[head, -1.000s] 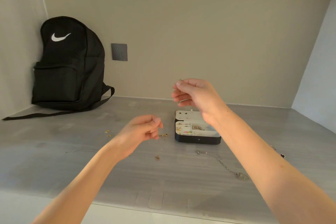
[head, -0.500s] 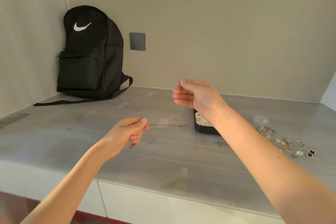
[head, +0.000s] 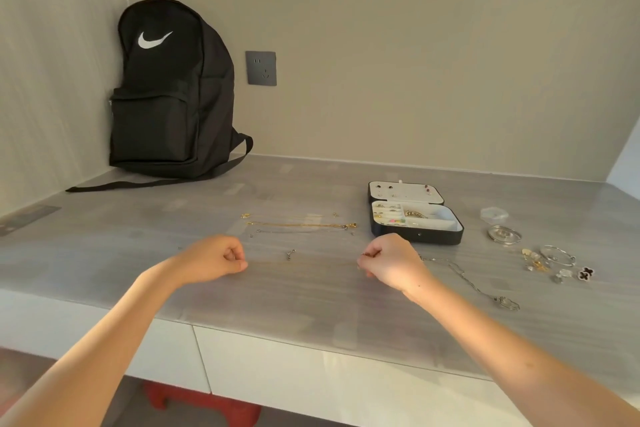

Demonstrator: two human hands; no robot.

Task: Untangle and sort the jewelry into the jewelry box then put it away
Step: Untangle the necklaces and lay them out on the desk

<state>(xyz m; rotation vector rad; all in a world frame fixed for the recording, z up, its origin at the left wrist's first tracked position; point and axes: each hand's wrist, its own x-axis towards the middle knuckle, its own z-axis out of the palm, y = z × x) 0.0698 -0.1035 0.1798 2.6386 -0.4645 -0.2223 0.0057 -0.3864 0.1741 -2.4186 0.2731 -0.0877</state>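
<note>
A thin gold chain [head: 304, 263] lies stretched straight along the grey counter between my two hands. My left hand [head: 211, 258] pinches its left end and my right hand [head: 389, 262] pinches its right end, both low on the surface. Behind it, three other chains [head: 301, 225] lie straightened in parallel rows. The black jewelry box [head: 417, 236] stands open just beyond my right hand, its white compartments holding small pieces. A silver necklace [head: 467, 279] trails off to the right of my right wrist.
A black backpack [head: 169, 90] leans in the back left corner. Loose rings, bangles, a clover charm [head: 585, 273] and a clear round container [head: 493, 213] sit right of the box. A wall socket [head: 261, 68] is behind. The counter's front edge [head: 311, 347] is near.
Both hands came down from mid-air to the counter and moved apart, laying the gold chain out straight in front of the other chains. The view swung right, showing the box and loose pieces.
</note>
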